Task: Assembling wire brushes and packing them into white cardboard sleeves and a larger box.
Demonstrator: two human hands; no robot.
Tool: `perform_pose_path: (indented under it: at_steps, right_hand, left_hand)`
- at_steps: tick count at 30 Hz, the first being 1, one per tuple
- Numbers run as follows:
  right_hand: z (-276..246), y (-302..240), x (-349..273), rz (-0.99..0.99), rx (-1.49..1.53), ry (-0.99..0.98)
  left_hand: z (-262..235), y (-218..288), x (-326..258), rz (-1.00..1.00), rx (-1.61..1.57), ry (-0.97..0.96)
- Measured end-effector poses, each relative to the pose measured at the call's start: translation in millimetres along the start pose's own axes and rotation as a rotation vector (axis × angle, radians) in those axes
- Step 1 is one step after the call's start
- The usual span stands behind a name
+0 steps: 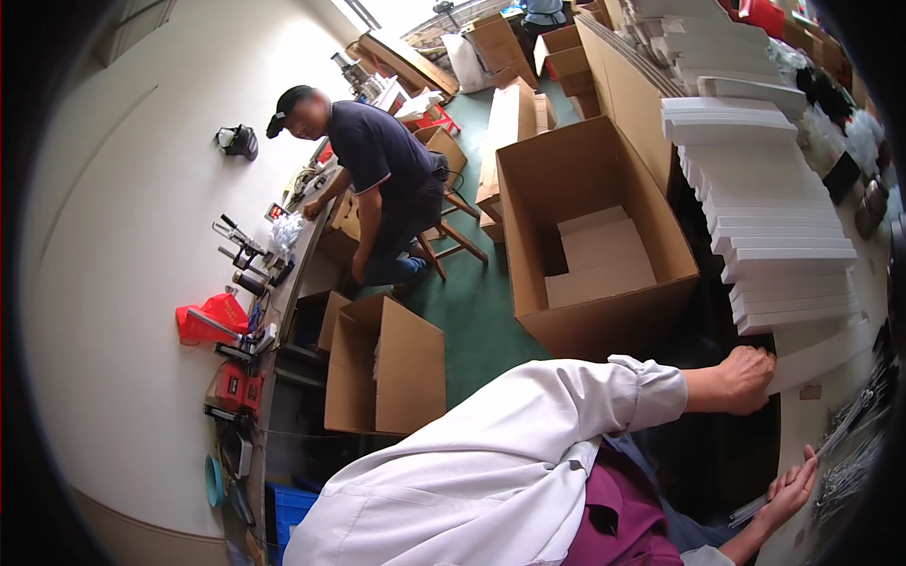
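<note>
My left hand is closed at the near end of a flat white strip, which looks like card or a slim box. Beyond it, a long row of white slim boxes stands packed along the table. Lower right, my right hand is curled round a thin bundle of silvery strands, whose ends stick out past the palm. A heap of similar silvery strands lies beside that hand at the table's edge. Their exact kind is too blurred to tell.
A large open cardboard box with white sheets inside stands left of the table. A smaller open carton is on the green floor. Another person in dark clothes leans at a wall bench near a wooden stool. A red bag hangs there.
</note>
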State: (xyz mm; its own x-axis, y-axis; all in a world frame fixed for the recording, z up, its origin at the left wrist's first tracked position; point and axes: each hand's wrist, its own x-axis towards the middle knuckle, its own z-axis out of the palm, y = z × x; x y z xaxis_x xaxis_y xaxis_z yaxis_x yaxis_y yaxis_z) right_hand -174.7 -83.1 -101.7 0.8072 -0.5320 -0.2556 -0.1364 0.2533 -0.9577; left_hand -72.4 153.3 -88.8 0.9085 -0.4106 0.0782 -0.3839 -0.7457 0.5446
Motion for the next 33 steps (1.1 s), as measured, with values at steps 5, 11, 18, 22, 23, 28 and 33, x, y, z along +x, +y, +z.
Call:
perform_pose_path:
  at_steps: [5,11,18,22,23,28,33]
  right_hand:
    - [-6.5,3.3,10.0,0.01,-0.023,-0.028]
    - [-3.7,6.3,9.4,-0.047,-0.059,-0.057]
    - [-17.6,14.0,17.7,-0.028,-0.071,-0.03]
    - [-10.5,0.3,1.8,0.005,-0.132,-0.007]
    - [6.8,-10.1,-7.9,0.035,-0.182,0.029]
    - [30.4,-13.7,-23.7,-0.079,-0.199,-0.07]
    - [22.7,-13.4,-25.5,-0.066,-0.117,-0.027]
  left_hand:
    - [7.4,10.3,4.6,0.038,0.037,-0.029]
    - [23.8,16.5,15.0,0.052,0.107,0.021]
    - [-2.8,33.8,9.2,-0.08,-0.124,-0.103]
    - [-26.7,30.7,0.7,-0.148,-0.32,-0.092]
    - [-26.7,17.0,3.7,-0.149,-0.394,-0.085]
    - [-43.7,-10.1,-7.6,-0.456,-1.165,-0.444]
    - [-30.8,-4.8,-15.7,-0.438,-1.351,-0.591]
